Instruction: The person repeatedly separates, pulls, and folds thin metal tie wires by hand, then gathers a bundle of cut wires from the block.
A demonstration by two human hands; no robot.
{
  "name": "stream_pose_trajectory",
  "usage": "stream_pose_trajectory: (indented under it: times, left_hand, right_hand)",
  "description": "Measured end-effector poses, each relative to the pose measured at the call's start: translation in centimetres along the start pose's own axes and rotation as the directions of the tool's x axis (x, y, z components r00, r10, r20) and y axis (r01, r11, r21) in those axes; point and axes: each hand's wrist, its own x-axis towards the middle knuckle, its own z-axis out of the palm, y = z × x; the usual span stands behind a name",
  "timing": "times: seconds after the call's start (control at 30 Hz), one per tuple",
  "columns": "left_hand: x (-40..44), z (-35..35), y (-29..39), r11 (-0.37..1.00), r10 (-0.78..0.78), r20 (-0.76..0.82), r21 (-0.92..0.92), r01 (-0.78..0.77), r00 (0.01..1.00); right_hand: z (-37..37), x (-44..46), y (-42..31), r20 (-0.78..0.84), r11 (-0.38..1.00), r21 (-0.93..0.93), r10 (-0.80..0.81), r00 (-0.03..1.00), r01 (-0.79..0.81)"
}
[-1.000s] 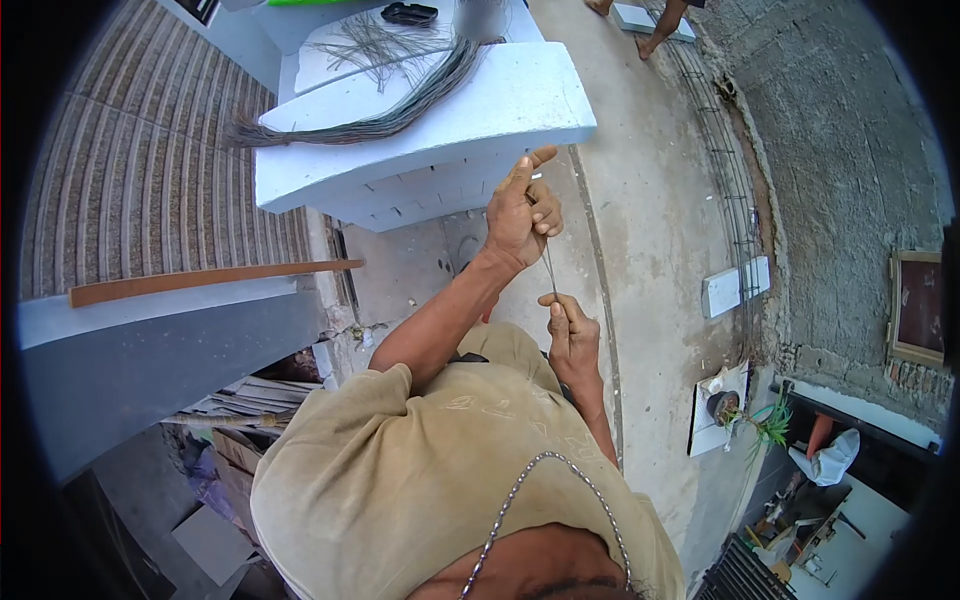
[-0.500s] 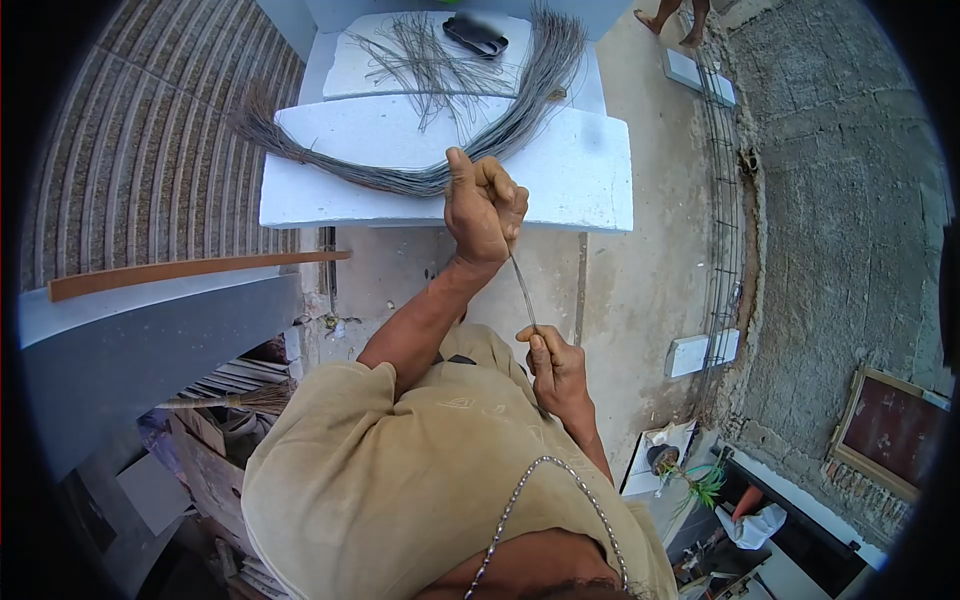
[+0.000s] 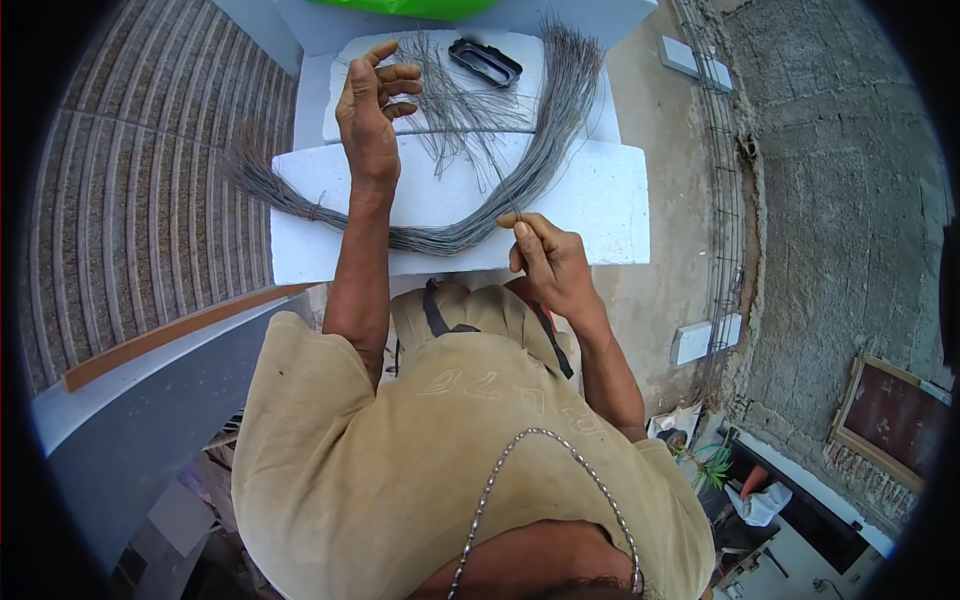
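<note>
Across the front of a thick white block with a smooth, foam-like surface point(image 3: 612, 215) lies a long, curved bundle of thin grey metal wires point(image 3: 465, 232), bowed toward the person, its two ends fanning out loosely at left and right. Right hand point(image 3: 548, 262): thumb and index finger are pressed together on a thin, dark length of wire point(image 3: 498, 168), which runs forward from the fingertips, above the bundle. Whether that length is single or doubled cannot be told. Left hand point(image 3: 370, 125): raised, fingers released and spread apart; its forearm crosses above the left part of the bundle. Just beside the left hand, a loose tangle of fine grey wires point(image 3: 447, 108) rests on a flat white slab point(image 3: 530, 88) behind the block, some ends reaching over the block. A black, oblong, tray-like item point(image 3: 485, 63) sits on the same slab, beside the tangle. A bright green object point(image 3: 420, 7) is cut off by the top edge. To the right, a long frame of thin dark bars point(image 3: 722, 230) runs alongside a rough grey wall point(image 3: 840, 180).
</note>
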Motion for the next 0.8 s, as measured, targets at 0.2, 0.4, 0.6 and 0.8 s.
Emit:
stream_pose_trajectory:
  times: [0.2, 0.4, 0.6, 0.8]
  left_hand:
    - [-3.6, -7.4, -2.1, 0.826, 0.142, -0.073, 0.559, -0.077, 0.987]
    - [-8.2, -11.1, -4.1, 0.504, 0.255, 0.130, 0.828, -0.247, 0.958]
    - [-7.9, -11.1, -4.9, 0.537, 0.263, 0.188, 0.786, -0.305, 0.946]
    - [-7.7, -10.7, -5.6, 0.527, 0.345, 0.141, 0.789, -0.316, 0.928]
  right_hand:
    - [-1.2, 5.0, 1.1, -0.224, 0.791, -0.532, -0.476, 0.850, 0.303]
    - [-1.9, 0.7, 8.8, -0.433, 0.957, 0.081, 0.285, 0.855, -0.278]
    - [0.2, 4.0, 7.8, -0.398, 0.876, 0.434, 0.396, 0.828, -0.210]
    - [-1.0, 4.1, 9.4, -0.477, 0.973, -0.057, 0.171, 0.862, -0.225]
